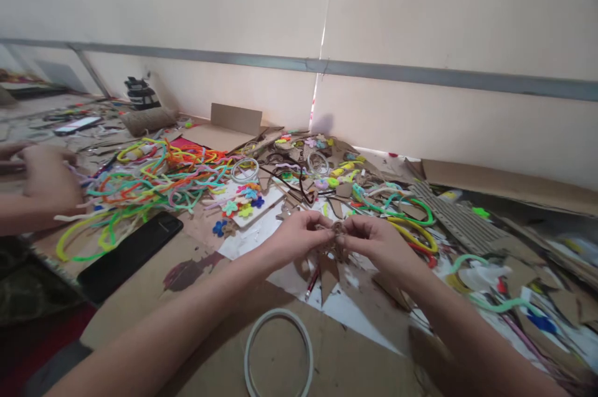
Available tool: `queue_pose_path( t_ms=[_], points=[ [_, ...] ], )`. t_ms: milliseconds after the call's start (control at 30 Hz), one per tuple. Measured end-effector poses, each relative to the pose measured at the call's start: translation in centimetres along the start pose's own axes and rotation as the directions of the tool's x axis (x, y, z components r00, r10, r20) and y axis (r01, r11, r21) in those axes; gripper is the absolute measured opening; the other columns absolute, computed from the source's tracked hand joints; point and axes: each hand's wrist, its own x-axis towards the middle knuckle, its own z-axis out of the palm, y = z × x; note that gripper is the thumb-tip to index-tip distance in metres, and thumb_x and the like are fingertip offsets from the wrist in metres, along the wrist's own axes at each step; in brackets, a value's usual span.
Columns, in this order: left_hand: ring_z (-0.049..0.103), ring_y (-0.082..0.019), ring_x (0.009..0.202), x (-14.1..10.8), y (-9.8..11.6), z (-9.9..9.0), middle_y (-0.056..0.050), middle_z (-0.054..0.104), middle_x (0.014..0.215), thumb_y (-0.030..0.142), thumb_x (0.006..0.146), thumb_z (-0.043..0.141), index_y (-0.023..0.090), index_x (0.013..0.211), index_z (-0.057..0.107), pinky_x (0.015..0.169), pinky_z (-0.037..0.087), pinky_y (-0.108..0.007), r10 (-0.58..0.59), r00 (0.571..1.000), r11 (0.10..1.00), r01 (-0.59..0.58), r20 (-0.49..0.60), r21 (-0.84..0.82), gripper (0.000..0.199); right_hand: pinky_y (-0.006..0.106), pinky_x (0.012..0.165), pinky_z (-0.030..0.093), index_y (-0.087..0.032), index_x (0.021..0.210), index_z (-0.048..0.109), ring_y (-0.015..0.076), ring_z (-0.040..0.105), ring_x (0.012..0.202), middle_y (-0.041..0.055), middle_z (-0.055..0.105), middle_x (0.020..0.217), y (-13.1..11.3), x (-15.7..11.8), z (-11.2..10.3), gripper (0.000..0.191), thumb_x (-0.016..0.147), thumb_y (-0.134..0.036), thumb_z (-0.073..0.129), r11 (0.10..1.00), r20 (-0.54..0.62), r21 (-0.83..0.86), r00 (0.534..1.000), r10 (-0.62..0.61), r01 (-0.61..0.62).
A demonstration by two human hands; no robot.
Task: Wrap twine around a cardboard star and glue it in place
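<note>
At the middle of the cluttered table, my left hand [306, 235] and my right hand [369, 238] meet fingertip to fingertip. Both pinch a small brown curled piece [337, 229], perhaps cardboard or twine; its exact kind is not clear. Just below it a pointed piece of brown cardboard [329, 278] hangs or lies over white paper [359, 316]. A red pencil [312, 285] is beside that cardboard. Nearer to me, a ring-shaped roll of tape [247, 353] lies on a cardboard sheet [205, 322]. Colourful felt flowers [245, 202] lie left of my hands.
Tangled pipe cleaners [159, 179] spread to the left, with a black phone [131, 253] in front. A co-worker's arm [47, 191] reaches in at the far left. Corrugated cardboard [462, 222] and scraps crowd the right. A pale partition [420, 116] stands behind, near a twine roll [149, 121].
</note>
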Motion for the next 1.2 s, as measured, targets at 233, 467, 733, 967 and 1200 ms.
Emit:
queue_pose_path(
  t_ms=[233, 467, 733, 967, 1200],
  points=[
    [0.051, -0.009, 0.053, -0.4, -1.3, -0.8, 0.003, 0.058, 0.064, 0.029, 0.078, 0.07, 0.016, 0.087, 0.063, 0.05, 0.037, -0.02, -0.019, 0.99, 1.0, 0.018, -0.141, -0.007, 0.017, 0.029, 0.061, 0.04, -0.024, 0.105, 0.069, 0.0193, 0.061, 0.067, 0.0001, 0.069, 0.077, 0.5, -0.3, -0.1, 0.022, 0.088, -0.037, 0.065, 0.888, -0.075, -0.413, 0.964, -0.257, 0.205],
    [0.055, -0.01, 0.053, -0.3, -1.6, -0.6, 0.004, 0.059, 0.063, 0.021, 0.078, 0.069, 0.017, 0.085, 0.057, 0.049, 0.042, -0.019, -0.021, 0.981, 1.0, 0.016, -0.193, -0.026, 0.014, 0.035, 0.075, 0.039, -0.02, 0.091, 0.069, 0.0249, 0.064, 0.081, 0.0052, 0.07, 0.082, 1.1, -0.8, 1.6, 0.011, 0.095, -0.024, 0.06, 0.417, -0.071, -0.84, 0.692, -0.719, 0.347],
    [0.056, -0.009, 0.055, 0.0, -2.1, -0.7, 0.002, 0.061, 0.065, 0.02, 0.077, 0.07, 0.016, 0.085, 0.059, 0.055, 0.043, -0.02, -0.033, 0.985, 0.992, 0.012, -0.168, -0.129, 0.015, 0.033, 0.074, 0.038, -0.02, 0.09, 0.072, 0.0231, 0.063, 0.077, 0.0034, 0.069, 0.078, 1.0, -1.0, 2.2, 0.011, 0.096, -0.024, 0.063, 0.353, -0.039, -0.853, 0.627, -0.778, 0.385],
    [0.056, -0.009, 0.06, -0.2, -2.0, -0.8, 0.001, 0.062, 0.071, 0.024, 0.071, 0.077, 0.014, 0.085, 0.064, 0.061, 0.042, -0.022, -0.044, 0.997, 0.971, 0.028, -0.062, -0.238, 0.021, 0.032, 0.074, 0.038, -0.02, 0.087, 0.071, 0.0219, 0.064, 0.078, 0.0028, 0.071, 0.08, 1.0, -1.1, 2.4, 0.011, 0.095, -0.022, 0.064, 0.371, -0.057, -0.847, 0.629, -0.775, 0.38],
    [0.051, -0.009, 0.058, -0.2, -1.9, -0.7, 0.001, 0.059, 0.068, 0.022, 0.074, 0.07, 0.014, 0.079, 0.065, 0.058, 0.038, -0.021, 0.016, 1.0, 0.988, -0.016, -0.003, -0.153, 0.011, 0.032, 0.072, 0.038, -0.02, 0.084, 0.071, 0.021, 0.063, 0.075, 0.0033, 0.072, 0.08, 1.0, -1.2, 2.5, 0.011, 0.094, -0.02, 0.066, 0.329, -0.05, -0.86, 0.578, -0.815, 0.389]
  ],
)
